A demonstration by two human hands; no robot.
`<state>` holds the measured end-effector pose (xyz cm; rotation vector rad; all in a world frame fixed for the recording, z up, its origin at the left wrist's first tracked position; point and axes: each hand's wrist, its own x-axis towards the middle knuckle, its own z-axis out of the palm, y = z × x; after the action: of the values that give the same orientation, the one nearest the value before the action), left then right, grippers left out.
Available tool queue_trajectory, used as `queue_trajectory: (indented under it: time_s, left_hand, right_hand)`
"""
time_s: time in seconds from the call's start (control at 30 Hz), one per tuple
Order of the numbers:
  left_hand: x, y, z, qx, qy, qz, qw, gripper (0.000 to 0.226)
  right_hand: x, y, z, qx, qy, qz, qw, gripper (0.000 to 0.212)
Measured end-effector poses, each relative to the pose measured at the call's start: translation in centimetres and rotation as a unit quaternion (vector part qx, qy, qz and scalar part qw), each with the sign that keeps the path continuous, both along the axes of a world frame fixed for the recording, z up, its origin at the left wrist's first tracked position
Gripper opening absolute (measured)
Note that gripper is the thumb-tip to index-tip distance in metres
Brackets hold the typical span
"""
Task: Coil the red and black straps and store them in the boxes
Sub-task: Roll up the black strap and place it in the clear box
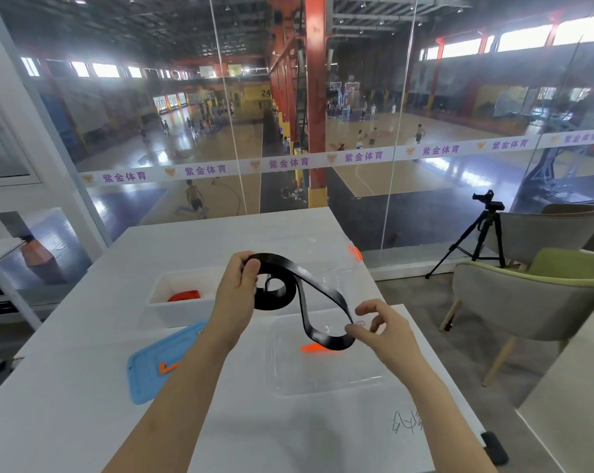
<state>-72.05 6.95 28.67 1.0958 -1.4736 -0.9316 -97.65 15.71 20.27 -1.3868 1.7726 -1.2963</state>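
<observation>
In the head view, the left hand [236, 288] is raised above the table [84, 404]. Its fingers are curled over the top of the black strap [307, 275], and the part already rolled hangs as a small coil just beside the palm, on its right. I think the hand holds it in the air so the coil can turn freely and does not open.

The right hand [381, 327] is lower and nearer to the person. Its thumb and a finger pinch the loose part of the strap where it bends back in a loop; the other fingers are relaxed. Between the two hands the strap runs in a long S-curve, not tight. This slack probably lets the right hand feed the band to the coil.

The loop hangs over a clear box [323, 384], a likely place for the coil. The red strap [184, 296] lies coiled in a white box [172, 310] behind the left hand, so that part looks done. A blue lid [159, 363] lies on the table under the left forearm.
</observation>
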Motion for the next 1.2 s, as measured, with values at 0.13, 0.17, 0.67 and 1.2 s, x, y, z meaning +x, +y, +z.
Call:
queue_trajectory:
  time_s: [0.13,0.17,0.67,1.2]
  left_hand:
    - [-1.5,0.4,-1.0,-0.025,-0.061,-0.045,0.997,0.014]
    - [-1.8,0.7,-1.1,-0.024,-0.071,-0.056,0.996,0.013]
    - [-3.4,2.9,-1.3,0.005,-0.080,-0.117,0.990,0.014]
    - [-2.0,1.8,-2.3,0.050,-0.045,-0.104,0.992,0.022]
  right_hand:
    - [1.3,-0.5,1.8,-0.046,-0.016,0.032,0.998,0.031]
    - [1.8,-0.6,2.5,-0.064,-0.034,0.036,0.997,0.030]
    - [4.5,-0.7,4.8,-0.151,-0.132,0.049,0.978,0.022]
    - [5.1,-0.1,4.3,-0.156,-0.213,-0.003,0.965,0.032]
